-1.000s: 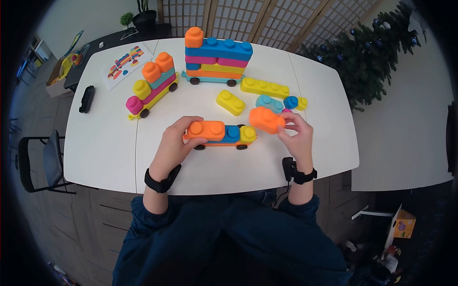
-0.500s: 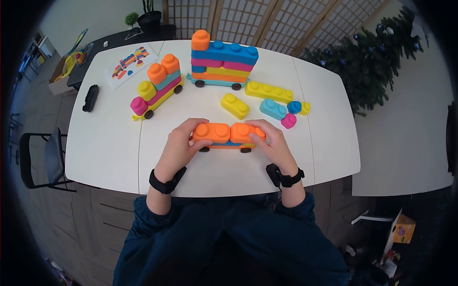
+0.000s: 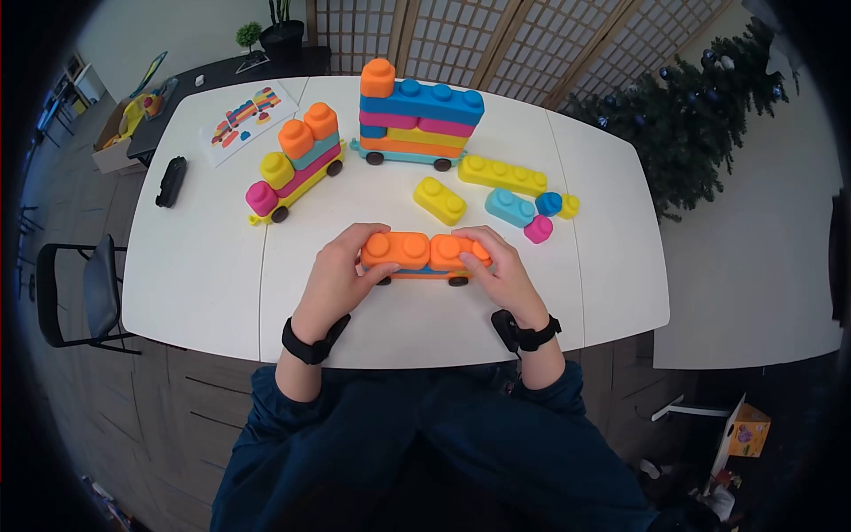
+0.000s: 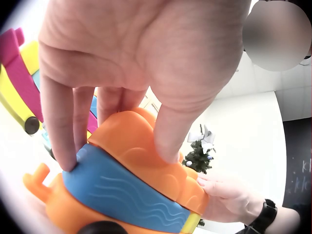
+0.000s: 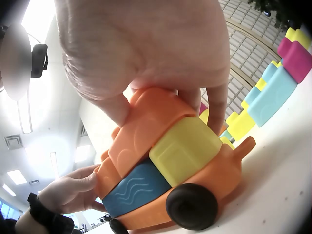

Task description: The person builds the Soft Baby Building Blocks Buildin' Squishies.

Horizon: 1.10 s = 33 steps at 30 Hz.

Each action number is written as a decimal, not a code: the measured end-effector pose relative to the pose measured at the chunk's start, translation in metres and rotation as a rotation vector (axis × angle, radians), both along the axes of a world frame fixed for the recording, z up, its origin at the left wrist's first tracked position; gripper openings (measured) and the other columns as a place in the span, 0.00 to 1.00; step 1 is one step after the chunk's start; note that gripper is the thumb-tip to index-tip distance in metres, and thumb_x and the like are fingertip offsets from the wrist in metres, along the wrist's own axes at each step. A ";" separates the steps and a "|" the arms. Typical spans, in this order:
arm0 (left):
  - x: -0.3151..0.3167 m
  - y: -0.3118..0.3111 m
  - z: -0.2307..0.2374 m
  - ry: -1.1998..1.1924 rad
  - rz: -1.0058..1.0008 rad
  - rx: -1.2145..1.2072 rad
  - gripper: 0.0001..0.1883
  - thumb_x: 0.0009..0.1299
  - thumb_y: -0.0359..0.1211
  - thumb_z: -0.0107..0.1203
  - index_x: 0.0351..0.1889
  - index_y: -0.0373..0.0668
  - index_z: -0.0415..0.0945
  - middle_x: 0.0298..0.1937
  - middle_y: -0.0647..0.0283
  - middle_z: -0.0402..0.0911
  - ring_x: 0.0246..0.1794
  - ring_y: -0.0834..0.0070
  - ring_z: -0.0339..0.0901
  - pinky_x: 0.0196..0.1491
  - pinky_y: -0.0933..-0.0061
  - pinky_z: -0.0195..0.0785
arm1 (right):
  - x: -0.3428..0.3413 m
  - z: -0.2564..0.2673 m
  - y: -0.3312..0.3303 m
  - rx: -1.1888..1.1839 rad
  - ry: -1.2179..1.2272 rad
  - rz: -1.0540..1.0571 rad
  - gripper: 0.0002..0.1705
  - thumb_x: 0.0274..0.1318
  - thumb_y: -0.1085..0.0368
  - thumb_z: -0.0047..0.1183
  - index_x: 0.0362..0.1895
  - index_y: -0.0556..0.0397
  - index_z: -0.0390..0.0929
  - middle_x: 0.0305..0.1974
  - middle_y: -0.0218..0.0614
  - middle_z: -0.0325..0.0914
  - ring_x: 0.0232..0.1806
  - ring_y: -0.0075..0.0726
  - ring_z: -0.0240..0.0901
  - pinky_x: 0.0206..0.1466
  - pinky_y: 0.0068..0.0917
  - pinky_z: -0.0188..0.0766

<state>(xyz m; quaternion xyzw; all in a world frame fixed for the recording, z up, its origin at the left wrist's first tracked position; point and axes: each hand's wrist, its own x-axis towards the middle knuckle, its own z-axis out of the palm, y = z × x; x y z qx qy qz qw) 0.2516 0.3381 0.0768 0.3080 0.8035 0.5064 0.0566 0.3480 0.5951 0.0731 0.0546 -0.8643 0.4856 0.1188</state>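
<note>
Near the front of the table is a toy wagon with an orange wheeled base (image 5: 229, 175), bearing blue blocks (image 4: 117, 185) and a yellow block (image 5: 187, 148). Two orange blocks lie end to end on top. My left hand (image 3: 334, 273) grips the left orange block (image 3: 396, 250), its thumb on the near side; one fingertip reaches the blue block in the left wrist view. With thumb and fingers on opposite sides, my right hand (image 3: 509, 273) holds the right orange block (image 5: 146, 129), which sits over the yellow block and part of the blue.
Behind stand a tall block wagon (image 3: 417, 115) and a stepped yellow-based wagon (image 3: 297, 173). Loose blocks lie to the right: yellow (image 3: 440, 201), long yellow (image 3: 503, 176), light blue (image 3: 509, 207), pink (image 3: 538, 230) and others. A picture sheet (image 3: 248, 124) and black case (image 3: 171, 182) are at left.
My right hand has carried the right orange block leftward and down onto the wagon, against the left orange block. My left hand keeps its grip.
</note>
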 end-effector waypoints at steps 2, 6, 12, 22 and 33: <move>0.000 0.000 0.000 0.000 0.002 -0.006 0.25 0.62 0.33 0.73 0.57 0.40 0.78 0.48 0.54 0.84 0.44 0.56 0.84 0.45 0.66 0.77 | 0.000 0.000 -0.001 0.009 0.008 -0.005 0.18 0.66 0.69 0.58 0.58 0.57 0.77 0.53 0.43 0.80 0.55 0.46 0.79 0.61 0.32 0.73; 0.001 -0.001 0.003 -0.017 -0.004 -0.077 0.25 0.65 0.31 0.71 0.60 0.40 0.76 0.55 0.57 0.83 0.55 0.63 0.83 0.53 0.64 0.82 | -0.001 -0.002 -0.001 0.024 0.026 -0.005 0.17 0.66 0.69 0.58 0.58 0.57 0.77 0.53 0.43 0.80 0.55 0.47 0.79 0.60 0.33 0.73; 0.000 -0.003 0.006 -0.027 0.002 -0.106 0.26 0.65 0.32 0.72 0.60 0.40 0.76 0.56 0.57 0.83 0.54 0.62 0.83 0.53 0.64 0.82 | -0.002 -0.001 0.003 -0.002 0.015 0.005 0.18 0.66 0.67 0.59 0.59 0.57 0.77 0.53 0.43 0.80 0.57 0.47 0.78 0.61 0.34 0.72; -0.004 -0.009 0.009 0.161 0.033 0.004 0.27 0.62 0.34 0.74 0.59 0.40 0.78 0.54 0.58 0.84 0.53 0.63 0.83 0.51 0.64 0.80 | -0.062 0.005 0.049 0.278 -0.107 -0.086 0.23 0.61 0.54 0.65 0.54 0.56 0.81 0.51 0.41 0.82 0.55 0.42 0.78 0.57 0.33 0.74; -0.003 -0.012 0.001 0.089 0.058 -0.008 0.23 0.62 0.34 0.74 0.53 0.38 0.79 0.50 0.56 0.84 0.46 0.61 0.84 0.46 0.67 0.80 | -0.094 0.005 0.034 0.480 -0.277 -0.106 0.21 0.52 0.57 0.71 0.44 0.58 0.81 0.40 0.43 0.84 0.45 0.42 0.82 0.48 0.33 0.78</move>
